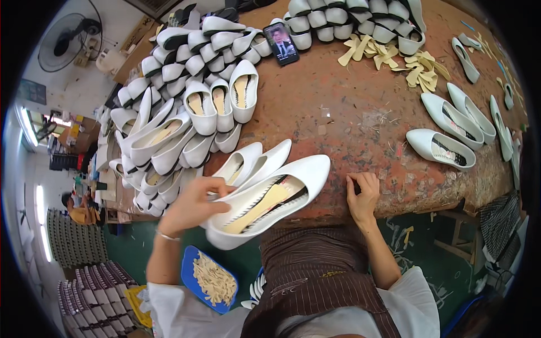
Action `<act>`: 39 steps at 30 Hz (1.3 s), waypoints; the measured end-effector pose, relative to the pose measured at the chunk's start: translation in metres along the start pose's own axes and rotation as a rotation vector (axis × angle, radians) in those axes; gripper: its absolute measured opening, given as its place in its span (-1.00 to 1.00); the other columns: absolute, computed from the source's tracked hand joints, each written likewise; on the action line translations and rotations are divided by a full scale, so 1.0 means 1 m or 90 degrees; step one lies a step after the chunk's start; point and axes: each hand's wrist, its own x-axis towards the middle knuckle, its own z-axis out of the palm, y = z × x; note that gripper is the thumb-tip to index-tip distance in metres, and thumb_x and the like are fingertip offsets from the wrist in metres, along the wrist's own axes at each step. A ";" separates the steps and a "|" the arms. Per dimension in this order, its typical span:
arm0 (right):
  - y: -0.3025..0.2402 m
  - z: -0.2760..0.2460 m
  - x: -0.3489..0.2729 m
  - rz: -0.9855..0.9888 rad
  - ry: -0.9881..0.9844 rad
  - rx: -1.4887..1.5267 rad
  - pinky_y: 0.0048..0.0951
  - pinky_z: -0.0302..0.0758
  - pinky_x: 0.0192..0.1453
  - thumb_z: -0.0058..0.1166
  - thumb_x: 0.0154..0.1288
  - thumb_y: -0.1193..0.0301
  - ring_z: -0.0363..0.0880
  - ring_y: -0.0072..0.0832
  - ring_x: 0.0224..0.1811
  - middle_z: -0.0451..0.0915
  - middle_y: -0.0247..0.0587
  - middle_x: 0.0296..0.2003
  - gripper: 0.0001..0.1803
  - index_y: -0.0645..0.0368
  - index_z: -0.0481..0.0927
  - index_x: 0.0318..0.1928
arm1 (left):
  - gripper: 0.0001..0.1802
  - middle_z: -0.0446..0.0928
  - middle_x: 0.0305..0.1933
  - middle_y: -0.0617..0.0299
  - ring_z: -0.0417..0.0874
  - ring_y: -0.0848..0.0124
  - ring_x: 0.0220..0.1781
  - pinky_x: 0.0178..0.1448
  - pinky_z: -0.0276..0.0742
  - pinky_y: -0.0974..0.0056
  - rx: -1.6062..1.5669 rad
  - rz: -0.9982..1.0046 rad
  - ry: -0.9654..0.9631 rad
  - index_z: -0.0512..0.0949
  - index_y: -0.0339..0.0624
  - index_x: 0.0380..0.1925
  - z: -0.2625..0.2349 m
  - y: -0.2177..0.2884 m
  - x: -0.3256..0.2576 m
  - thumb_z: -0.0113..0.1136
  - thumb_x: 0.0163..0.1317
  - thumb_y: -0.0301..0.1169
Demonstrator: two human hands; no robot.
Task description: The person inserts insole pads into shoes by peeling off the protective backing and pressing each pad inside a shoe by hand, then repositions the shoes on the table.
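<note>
My left hand (194, 205) grips a white pointed flat shoe (267, 203) by its heel, thumb over the rim. The shoe is tilted above the table's front edge, toe toward the far right. Inside it a pale yellow insole strip (265, 204) shows, with notched edges of lining around it. Two more white shoes (275, 160) lie just behind it, partly covered. My right hand (363, 194) rests on the table edge to the right of the shoe, fingers curled in and nothing visible in them.
White shoes (197, 59) are heaped at the left and back of the worn table (349, 118). A phone (280, 43) leans there. Yellow strips (425, 70) lie at the back right, near several loose shoes (442, 148). A blue tray (233, 301) of yellow pieces sits below, left.
</note>
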 end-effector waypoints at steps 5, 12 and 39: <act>-0.002 0.000 0.001 -0.012 0.012 -0.004 -0.26 0.37 -0.14 0.27 0.18 0.55 0.51 -0.22 -0.25 0.57 -0.20 -0.37 -0.93 0.18 0.65 -0.30 | -0.77 0.65 -0.24 0.21 0.66 0.48 -0.11 0.01 0.55 0.40 0.050 -0.014 0.060 0.49 -0.24 -0.49 -0.055 0.073 -0.003 0.36 -0.07 -0.70; 0.006 0.001 -0.003 -0.010 0.045 -0.021 -0.22 0.40 -0.15 0.29 0.12 0.53 0.53 -0.19 -0.27 0.58 -0.20 -0.41 -0.93 0.15 0.65 -0.36 | -0.84 0.49 -0.54 0.37 0.42 0.58 -0.50 -0.39 0.30 0.37 0.306 0.102 0.294 0.41 -0.19 -0.60 -0.158 0.048 0.078 0.25 -0.11 -0.55; 0.199 -0.314 0.189 0.092 -0.282 -0.656 -0.02 0.05 0.57 0.44 -0.13 0.37 0.05 0.06 0.56 0.29 0.07 0.44 -0.75 0.22 0.61 -0.52 | -0.76 0.57 -0.54 0.37 0.48 0.53 -0.49 -0.37 0.39 0.36 0.283 -0.110 0.381 0.65 -0.18 -0.55 -0.214 -0.082 0.181 0.57 -0.15 -0.37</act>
